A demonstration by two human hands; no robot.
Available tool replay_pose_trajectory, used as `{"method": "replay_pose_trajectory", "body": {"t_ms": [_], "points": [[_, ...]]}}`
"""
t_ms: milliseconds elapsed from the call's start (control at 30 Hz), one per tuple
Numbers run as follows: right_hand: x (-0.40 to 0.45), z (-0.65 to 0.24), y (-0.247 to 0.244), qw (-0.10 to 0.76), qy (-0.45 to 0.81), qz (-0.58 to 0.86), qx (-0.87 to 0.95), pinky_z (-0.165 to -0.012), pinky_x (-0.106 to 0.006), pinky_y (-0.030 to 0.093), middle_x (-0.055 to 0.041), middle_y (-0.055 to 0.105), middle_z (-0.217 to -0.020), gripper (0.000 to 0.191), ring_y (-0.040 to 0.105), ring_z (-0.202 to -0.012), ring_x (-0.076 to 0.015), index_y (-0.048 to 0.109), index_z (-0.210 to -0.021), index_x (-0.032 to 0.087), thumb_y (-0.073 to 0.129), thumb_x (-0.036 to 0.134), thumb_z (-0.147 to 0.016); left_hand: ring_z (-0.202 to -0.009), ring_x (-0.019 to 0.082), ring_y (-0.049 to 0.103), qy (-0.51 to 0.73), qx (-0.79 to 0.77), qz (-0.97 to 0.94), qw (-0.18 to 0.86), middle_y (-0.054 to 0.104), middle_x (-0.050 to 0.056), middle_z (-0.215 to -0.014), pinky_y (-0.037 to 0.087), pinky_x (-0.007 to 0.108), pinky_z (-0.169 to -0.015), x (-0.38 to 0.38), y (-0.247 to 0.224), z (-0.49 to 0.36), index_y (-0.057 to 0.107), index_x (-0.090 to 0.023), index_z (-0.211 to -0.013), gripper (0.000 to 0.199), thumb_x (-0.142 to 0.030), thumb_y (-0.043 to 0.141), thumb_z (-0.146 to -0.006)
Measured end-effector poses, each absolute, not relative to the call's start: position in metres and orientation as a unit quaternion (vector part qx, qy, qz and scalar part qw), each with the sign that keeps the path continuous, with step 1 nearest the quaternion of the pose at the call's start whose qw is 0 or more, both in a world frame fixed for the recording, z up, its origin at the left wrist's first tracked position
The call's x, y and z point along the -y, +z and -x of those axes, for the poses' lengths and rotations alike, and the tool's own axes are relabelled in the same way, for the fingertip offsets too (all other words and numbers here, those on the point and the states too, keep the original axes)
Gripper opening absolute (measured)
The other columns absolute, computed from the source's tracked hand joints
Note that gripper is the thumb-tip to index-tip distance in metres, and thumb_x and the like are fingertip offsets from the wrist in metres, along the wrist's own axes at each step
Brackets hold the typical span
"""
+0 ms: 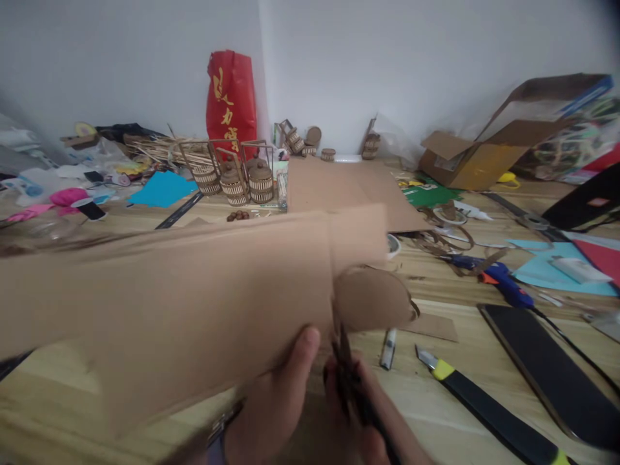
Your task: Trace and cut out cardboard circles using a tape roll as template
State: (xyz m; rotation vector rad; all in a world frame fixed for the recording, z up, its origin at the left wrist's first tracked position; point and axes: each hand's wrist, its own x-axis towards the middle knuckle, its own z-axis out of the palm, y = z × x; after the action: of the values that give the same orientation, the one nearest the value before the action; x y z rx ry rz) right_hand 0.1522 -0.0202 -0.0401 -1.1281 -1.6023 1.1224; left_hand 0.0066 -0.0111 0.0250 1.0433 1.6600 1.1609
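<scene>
Left hand [271,405] beside right hand [372,395]

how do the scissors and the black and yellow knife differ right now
The scissors are in the person's right hand, blades at the cardboard; the knife lies loose on the table. The scissors look dark, without bright parts, while the knife has yellow sections on its black handle. The scissors are partly hidden by fingers, but the knife's handle and exposed blade are uncovered. Both are cutting tools with dark handles.
</scene>
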Motion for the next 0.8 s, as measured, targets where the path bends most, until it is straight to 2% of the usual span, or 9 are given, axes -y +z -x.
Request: {"method": "replay_pose_trajectory", "body": {"t_ms": [33,100,167,233,333,400,467,567,800], "points": [[0.019,-0.150,-0.043,0.419,0.466,0.447,0.638,-0.043,-0.024,0.043,-0.0012,0.057,-0.059,0.073,0.052,-0.052,-0.0175,0.066,-0.089,0.022,0.025,0.081,-0.097,-0.142,0.032,0.054,0.489,-0.673,-0.392,0.393,0.075,0.007,-0.130,0.033,0.044,-0.126,0.008,0.023,-0.005,0.078,-0.022,-0.114,0.045,-0.056,0.068,-0.087],[0.019,-0.153,-0.045,0.402,0.498,0.431,0.637,-0.044,-0.023,0.041,0.0008,0.058,-0.064,0.057,0.051,-0.053,-0.0155,0.063,-0.087,0.023,0.046,0.078,-0.094,-0.144,0.031,0.052,0.527,-0.679,-0.356,0.367,0.071,0.008,-0.137,0.031,0.043,-0.127,0.000,0.022,0.000,0.075,-0.020,-0.121,0.047,-0.053,0.069,-0.089],[0.020,-0.167,-0.043,0.385,0.526,0.407,0.640,-0.051,-0.024,0.044,0.0020,0.061,-0.071,0.051,0.052,-0.058,-0.0152,0.062,-0.091,0.025,0.071,0.074,-0.081,-0.139,0.034,0.057,0.535,-0.680,-0.338,0.370,0.072,0.010,-0.135,0.039,0.045,-0.124,-0.007,0.023,0.004,0.074,-0.019,-0.122,0.046,-0.051,0.069,-0.090],[0.019,-0.190,-0.036,0.389,0.524,0.395,0.646,-0.055,-0.026,0.046,0.0020,0.061,-0.073,0.054,0.054,-0.061,-0.0166,0.061,-0.091,0.025,0.079,0.073,-0.072,-0.136,0.034,0.060,0.537,-0.678,-0.335,0.374,0.076,0.010,-0.128,0.043,0.046,-0.121,-0.012,0.027,0.007,0.076,-0.019,-0.119,0.042,-0.047,0.071,-0.089],[0.010,-0.222,-0.016,0.469,0.420,0.414,0.657,-0.057,-0.031,0.051,0.0008,0.062,-0.074,0.051,0.058,-0.062,-0.0200,0.061,-0.093,0.027,0.075,0.073,-0.076,-0.131,0.033,0.063,0.528,-0.673,-0.345,0.386,0.079,0.008,-0.119,0.044,0.045,-0.119,-0.014,0.033,0.010,0.080,-0.021,-0.109,0.032,-0.041,0.077,-0.084],[0.001,-0.232,0.002,0.468,0.330,0.507,0.644,-0.064,-0.033,0.056,-0.0002,0.065,-0.079,0.033,0.064,-0.068,-0.0217,0.061,-0.098,0.028,0.072,0.057,-0.087,-0.125,0.034,0.067,0.505,-0.664,-0.374,0.404,0.081,0.007,-0.115,0.046,0.046,-0.117,-0.011,0.035,0.010,0.082,-0.023,-0.102,0.027,-0.040,0.079,-0.081],[-0.008,-0.232,0.017,0.492,0.255,0.595,0.582,-0.064,-0.032,0.056,-0.0022,0.069,-0.085,0.025,0.066,-0.069,-0.0212,0.059,-0.098,0.027,0.072,0.048,-0.089,-0.121,0.033,0.070,0.476,-0.638,-0.433,0.424,0.081,0.006,-0.113,0.049,0.044,-0.114,-0.008,0.035,0.010,0.083,-0.025,-0.098,0.023,-0.039,0.078,-0.080],[-0.016,-0.224,0.029,0.539,0.278,0.580,0.544,-0.063,-0.032,0.057,-0.0026,0.070,-0.087,0.031,0.069,-0.072,-0.0219,0.055,-0.102,0.027,0.073,0.046,-0.086,-0.116,0.031,0.072,0.455,-0.589,-0.505,0.437,0.082,0.005,-0.111,0.051,0.040,-0.110,-0.005,0.033,0.008,0.083,-0.026,-0.096,0.019,-0.037,0.076,-0.082],[-0.017,-0.228,0.022,0.485,0.306,0.571,0.587,-0.060,-0.028,0.056,0.0007,0.068,-0.085,0.026,0.066,-0.068,-0.0172,0.055,-0.104,0.027,0.074,0.038,-0.089,-0.112,0.030,0.074,0.459,-0.584,-0.453,0.493,0.083,0.004,-0.107,0.054,0.037,-0.103,-0.006,0.032,0.005,0.083,-0.026,-0.095,0.021,-0.039,0.074,-0.083]]}}
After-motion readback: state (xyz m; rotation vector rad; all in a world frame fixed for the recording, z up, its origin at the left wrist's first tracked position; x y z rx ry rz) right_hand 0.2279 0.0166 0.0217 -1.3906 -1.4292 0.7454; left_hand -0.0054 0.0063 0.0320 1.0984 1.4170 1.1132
